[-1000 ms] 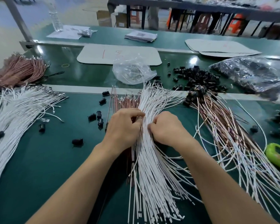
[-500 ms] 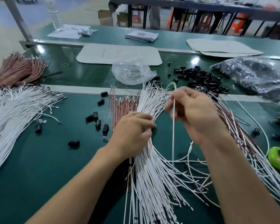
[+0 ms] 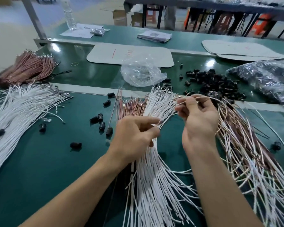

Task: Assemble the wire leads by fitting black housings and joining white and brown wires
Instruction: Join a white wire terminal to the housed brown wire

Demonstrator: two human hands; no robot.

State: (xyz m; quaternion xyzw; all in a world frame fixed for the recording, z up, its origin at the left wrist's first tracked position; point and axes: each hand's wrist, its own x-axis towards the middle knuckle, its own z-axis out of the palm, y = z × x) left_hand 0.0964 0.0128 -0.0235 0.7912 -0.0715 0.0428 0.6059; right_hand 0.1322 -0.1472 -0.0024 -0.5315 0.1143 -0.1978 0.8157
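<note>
My right hand (image 3: 197, 118) is raised above the table and pinches a thin brown wire (image 3: 208, 97) near its metal terminal; the wire arcs off to the right. A white wire loops from under that hand down to my left hand (image 3: 136, 133), whose curled fingers pinch it at the top of the central white wire bundle (image 3: 154, 177). Brown wires with terminals (image 3: 131, 107) lie fanned just left of that bundle. A heap of black housings (image 3: 215, 86) sits at the back right, and loose housings (image 3: 98, 118) lie left of my hands.
A pile of joined white and brown leads (image 3: 246, 154) spreads at the right. Another white bundle (image 3: 15, 112) and a brown bundle (image 3: 28, 66) lie at the left. A clear plastic bag (image 3: 141, 71), a dark bag (image 3: 266, 79) and white boards (image 3: 129, 54) are behind.
My right hand left the white bundle, lifted a white wire out, then moved right and now pinches a brown wire. My left hand stayed on the bundle.
</note>
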